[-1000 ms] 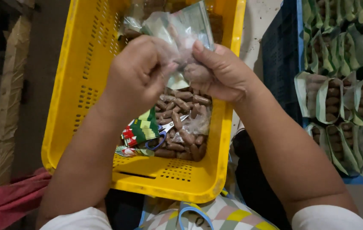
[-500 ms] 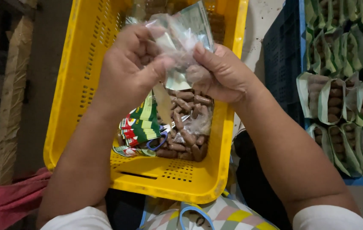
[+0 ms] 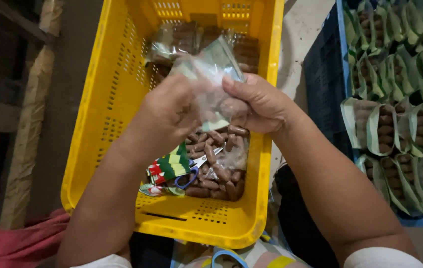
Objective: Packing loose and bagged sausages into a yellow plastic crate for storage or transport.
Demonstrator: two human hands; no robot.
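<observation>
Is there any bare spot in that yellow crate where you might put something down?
Yes: the left half of the yellow crate floor is bare, between its left wall and the brown pieces. A bare strip also runs along the near wall. The right side is crowded with pieces, scissors and folded labels.

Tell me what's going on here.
A person holds a small clear plastic bag in both hands, left hand and right hand, above a yellow crate. In the crate lie loose brown sausage-like pieces, blue-handled scissors and striped labels. Filled green-edged packets stand in rows in a blue crate alongside.
</observation>
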